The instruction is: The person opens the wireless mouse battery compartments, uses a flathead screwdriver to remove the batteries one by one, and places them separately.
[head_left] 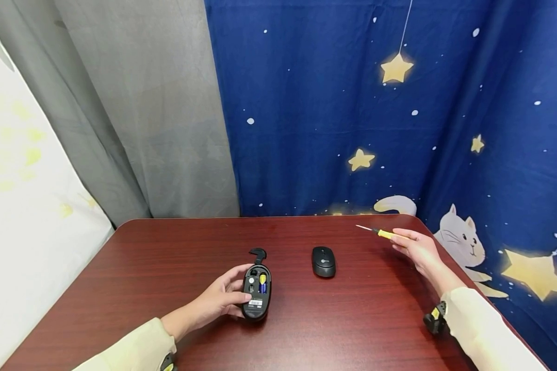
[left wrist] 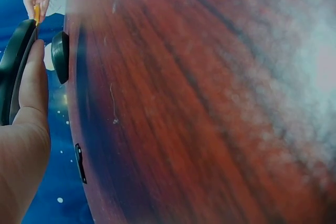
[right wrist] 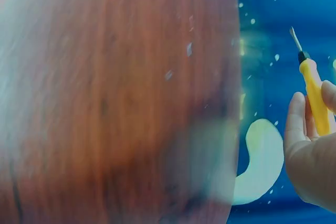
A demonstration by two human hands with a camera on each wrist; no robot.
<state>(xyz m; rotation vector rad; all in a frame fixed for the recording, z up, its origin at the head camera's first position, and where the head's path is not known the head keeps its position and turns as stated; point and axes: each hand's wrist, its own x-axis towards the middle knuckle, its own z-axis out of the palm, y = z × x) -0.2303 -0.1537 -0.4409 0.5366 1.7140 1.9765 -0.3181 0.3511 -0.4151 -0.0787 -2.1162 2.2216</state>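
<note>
Left hand (head_left: 218,299) curls around an upturned black mouse (head_left: 257,291) near the front of the dark red table (head_left: 167,247), thumb on the near flank and fingers behind, steadying it with its underside facing up. Its battery bay lies open, a yellow-and-blue battery (head_left: 262,283) visible inside, and the removed black cover (head_left: 258,253) rests on the wood just beyond the mouse's far end. The left wrist view shows the thumb (left wrist: 32,85) flat along the mouse's edge.

Right hand (head_left: 418,250) is raised above the table's far right corner, well apart from the open mouse, pinching a yellow-handled screwdriver (head_left: 384,233) between thumb and fingers, its thin blade pointing left and away. The right wrist view shows the screwdriver (right wrist: 314,95) lying along the fingers (right wrist: 296,124) with the tip clear of everything.

Between the two hands sits a second black mouse (head_left: 323,260), right way up and untouched. Behind the table hang a grey curtain (head_left: 144,103) and a blue cloth with stars and a white cat (head_left: 464,242).

Judged from this layout, the work in hand is on the opened underside. Doing it well would likely mean holding the mouse level and firm against the table, bringing the blade in slowly past the second mouse, and seating the tip squarely before any turning or prying, so it cannot skid across the plastic or into the battery.
</note>
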